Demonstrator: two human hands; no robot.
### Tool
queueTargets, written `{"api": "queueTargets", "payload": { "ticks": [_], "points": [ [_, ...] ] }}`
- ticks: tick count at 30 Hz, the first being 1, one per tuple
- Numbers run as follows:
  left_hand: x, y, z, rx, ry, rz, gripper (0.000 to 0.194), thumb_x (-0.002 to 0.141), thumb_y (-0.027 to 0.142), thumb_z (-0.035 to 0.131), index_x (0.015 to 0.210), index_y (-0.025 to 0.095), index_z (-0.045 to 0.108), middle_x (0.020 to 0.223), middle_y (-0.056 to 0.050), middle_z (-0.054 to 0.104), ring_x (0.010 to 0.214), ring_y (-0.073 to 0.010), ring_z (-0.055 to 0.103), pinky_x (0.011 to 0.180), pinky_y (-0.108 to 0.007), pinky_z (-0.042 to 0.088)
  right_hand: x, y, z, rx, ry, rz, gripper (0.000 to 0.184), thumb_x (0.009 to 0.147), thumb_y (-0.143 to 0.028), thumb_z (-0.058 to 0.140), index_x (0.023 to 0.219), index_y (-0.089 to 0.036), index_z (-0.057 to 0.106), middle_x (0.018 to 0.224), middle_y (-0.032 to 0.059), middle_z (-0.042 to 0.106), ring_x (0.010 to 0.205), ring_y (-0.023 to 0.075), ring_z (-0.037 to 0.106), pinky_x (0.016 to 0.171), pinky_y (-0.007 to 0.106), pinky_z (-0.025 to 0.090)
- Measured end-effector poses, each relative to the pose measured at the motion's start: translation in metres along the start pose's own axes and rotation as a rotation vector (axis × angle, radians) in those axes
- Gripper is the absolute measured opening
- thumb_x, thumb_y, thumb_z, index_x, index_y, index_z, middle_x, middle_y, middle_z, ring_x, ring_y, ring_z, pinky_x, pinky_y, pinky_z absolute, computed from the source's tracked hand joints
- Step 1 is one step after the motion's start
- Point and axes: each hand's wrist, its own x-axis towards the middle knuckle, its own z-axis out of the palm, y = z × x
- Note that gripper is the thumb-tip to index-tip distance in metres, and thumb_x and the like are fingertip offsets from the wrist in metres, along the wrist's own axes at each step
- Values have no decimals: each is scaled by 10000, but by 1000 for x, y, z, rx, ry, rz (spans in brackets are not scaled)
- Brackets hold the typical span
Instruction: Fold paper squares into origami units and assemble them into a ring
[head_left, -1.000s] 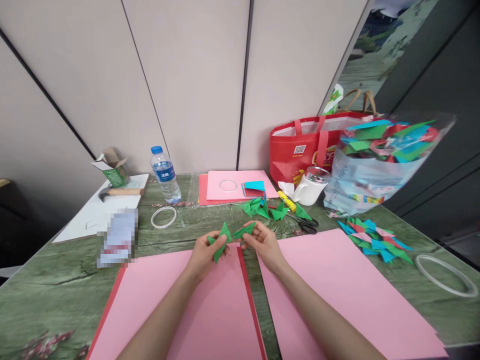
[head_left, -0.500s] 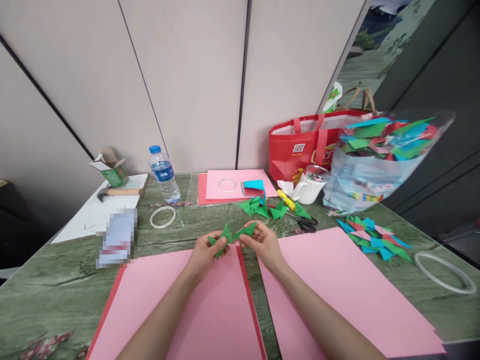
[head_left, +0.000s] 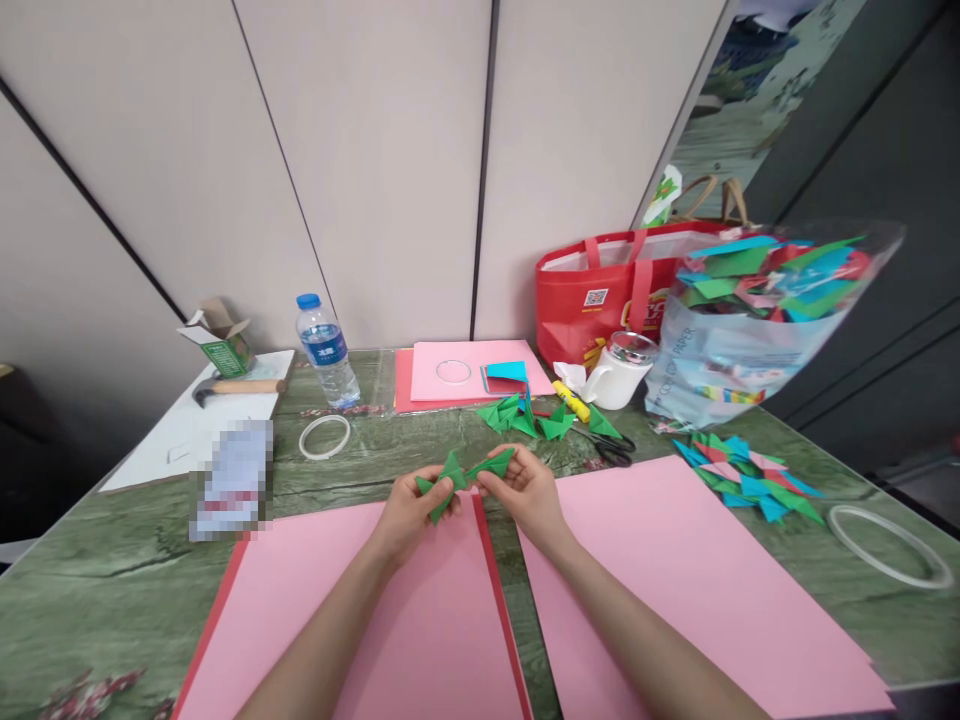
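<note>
My left hand (head_left: pixel 415 507) is closed on a folded green paper piece (head_left: pixel 448 482), its thumb pressed on the front. Between the thumb and fingers of my right hand (head_left: pixel 525 490) is a second folded green paper piece (head_left: pixel 495 464), its narrow end pointing left. The two pieces meet at the gap between my hands; how far one goes into the other is too small to tell. Just beyond lie several green folded pieces (head_left: pixel 555 425) and black-handled scissors (head_left: pixel 613 449). Under my hands are pink sheets (head_left: pixel 360 600) with a red edge, and more pink sheets (head_left: pixel 675 570) on the right.
A water bottle (head_left: pixel 326 350), a hammer (head_left: pixel 240 387) and a white ring (head_left: pixel 325 437) stand or lie at left. Behind are a white mug (head_left: pixel 621 372), a glue stick (head_left: pixel 572 400), a red bag (head_left: pixel 570 310) and a plastic bag of folded paper (head_left: pixel 742 350). Colored pieces (head_left: pixel 750 478) lie right.
The right-hand green piece has moved left and down until it meets the piece in my left hand. Both hands keep their hold, and the last half second shows little motion.
</note>
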Motion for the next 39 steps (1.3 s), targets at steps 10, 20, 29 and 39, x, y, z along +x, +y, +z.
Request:
{"api": "queueTargets", "payload": {
  "ticks": [10, 20, 29, 39],
  "points": [
    [2, -5, -1, 32, 2, -8, 354, 753, 412, 549, 896, 98, 630, 554, -43, 597, 459, -84, 435, 462, -201, 277, -1, 1, 0, -71, 18, 9, 287, 674, -339, 647, 844, -201, 461, 595, -29, 603, 540, 152, 608, 543, 273, 499],
    [2, -5, -1, -6, 16, -35, 355, 748, 421, 555, 888, 107, 645, 564, -45, 595, 496, -99, 464, 461, -199, 275, -4, 2, -4, -412, 52, -143, 201, 707, -296, 611, 855, -199, 516, 547, -22, 604, 485, 142, 564, 468, 239, 440],
    [2, -4, 1, -47, 9, 2, 339, 732, 416, 576, 855, 111, 657, 580, -46, 600, 543, -118, 495, 550, -224, 334, -5, 1, -1, -310, 38, -98, 218, 708, -298, 618, 863, -198, 501, 580, -5, 630, 521, 164, 616, 498, 261, 490],
    [1, -1, 1, -52, 33, 41, 313, 714, 380, 607, 858, 109, 669, 614, -51, 598, 591, -138, 508, 589, -245, 357, -7, -3, -1, -376, 53, -187, 190, 714, -299, 609, 850, -205, 515, 584, -7, 644, 518, 157, 622, 482, 246, 482]
  ]
}}
